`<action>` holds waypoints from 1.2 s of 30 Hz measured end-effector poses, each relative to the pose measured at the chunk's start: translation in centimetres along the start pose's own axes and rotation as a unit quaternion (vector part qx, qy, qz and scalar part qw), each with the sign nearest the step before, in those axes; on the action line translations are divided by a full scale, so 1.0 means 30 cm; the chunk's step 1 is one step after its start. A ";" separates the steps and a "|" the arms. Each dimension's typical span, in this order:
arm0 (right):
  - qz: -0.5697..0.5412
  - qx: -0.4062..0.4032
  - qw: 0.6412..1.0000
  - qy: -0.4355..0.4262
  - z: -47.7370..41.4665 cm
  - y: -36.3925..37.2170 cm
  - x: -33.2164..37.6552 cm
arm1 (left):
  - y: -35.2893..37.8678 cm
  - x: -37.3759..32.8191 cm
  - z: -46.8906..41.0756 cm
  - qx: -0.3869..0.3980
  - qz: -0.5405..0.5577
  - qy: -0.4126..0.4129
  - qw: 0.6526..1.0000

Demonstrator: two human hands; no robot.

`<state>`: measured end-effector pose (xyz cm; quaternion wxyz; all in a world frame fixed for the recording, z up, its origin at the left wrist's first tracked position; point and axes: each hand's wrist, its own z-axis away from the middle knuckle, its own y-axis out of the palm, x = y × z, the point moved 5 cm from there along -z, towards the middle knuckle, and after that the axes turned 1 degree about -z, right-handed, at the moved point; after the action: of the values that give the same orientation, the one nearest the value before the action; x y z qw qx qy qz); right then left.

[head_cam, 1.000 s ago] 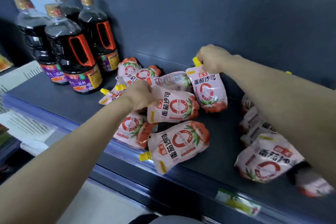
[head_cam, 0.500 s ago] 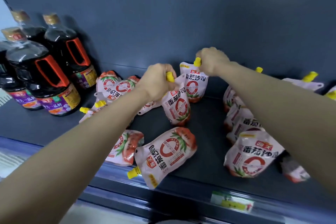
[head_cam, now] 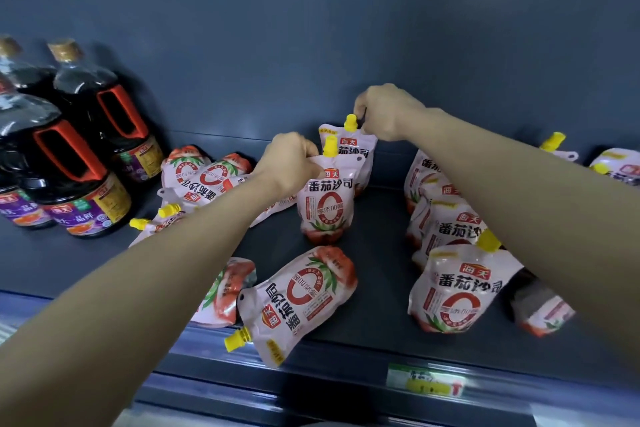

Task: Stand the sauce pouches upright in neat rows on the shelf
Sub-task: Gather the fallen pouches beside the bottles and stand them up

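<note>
The dark shelf [head_cam: 377, 291] carries tall soy sauce bottles [head_cam: 79, 163] at its left; white tomato-sauce pouches lie jumbled beside them and stand in a row [head_cam: 446, 225] at the right; one fallen pouch [head_cam: 298, 298] lies near the front edge; the left hand [head_cam: 287, 163] pinches the top of an upright pouch [head_cam: 325, 204], mid-shelf; just behind it, the right hand [head_cam: 384, 111] grips the rear pouch [head_cam: 353, 146] by its yellow spout.
</note>
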<state>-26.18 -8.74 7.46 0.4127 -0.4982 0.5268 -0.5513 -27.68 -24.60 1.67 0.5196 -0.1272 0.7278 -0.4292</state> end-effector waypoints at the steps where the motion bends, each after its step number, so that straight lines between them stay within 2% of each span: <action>1: 0.001 -0.003 1.000 -0.001 0.007 -0.007 0.002 | 0.007 -0.002 -0.003 -0.008 0.006 -0.002 1.000; 5: 0.008 -0.013 1.000 0.002 0.032 -0.027 0.000 | 0.038 -0.027 -0.011 -0.025 0.004 -0.005 1.000; 9: 0.001 -0.030 1.000 -0.001 0.055 -0.049 0.009 | 0.042 -0.044 -0.017 -0.009 -0.003 0.006 1.000; 12: 0.006 -0.046 0.999 -0.024 0.066 -0.070 0.035 | 0.019 -0.044 0.001 0.018 -0.013 0.017 1.000; 14: 0.008 -0.052 0.998 -0.046 0.073 -0.087 0.061 | -0.022 -0.047 0.026 0.010 -0.009 0.023 1.000; 18: 0.015 -0.074 0.991 -0.107 0.092 -0.125 0.135 | -0.150 -0.067 0.097 -0.078 -0.069 0.050 0.993; 22: 0.040 -0.101 0.978 -0.178 0.107 -0.141 0.239 | -0.271 -0.082 0.204 -0.187 -0.160 0.064 0.967; 26: 0.079 -0.112 0.957 -0.256 0.113 -0.118 0.362 | -0.331 -0.062 0.322 -0.234 -0.217 0.058 0.946; 31: 0.132 -0.062 0.930 -0.336 0.106 -0.022 0.515 | -0.329 0.022 0.429 -0.226 -0.206 0.008 0.952; 36: 0.167 0.000 0.916 -0.365 0.092 0.109 0.618 | -0.268 0.120 0.512 -0.149 -0.173 -0.024 0.973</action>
<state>-26.71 -27.71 6.19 0.6625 -0.5698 0.4147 -0.2539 -18.03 -39.26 4.00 0.4296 -0.3372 0.7378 -0.3966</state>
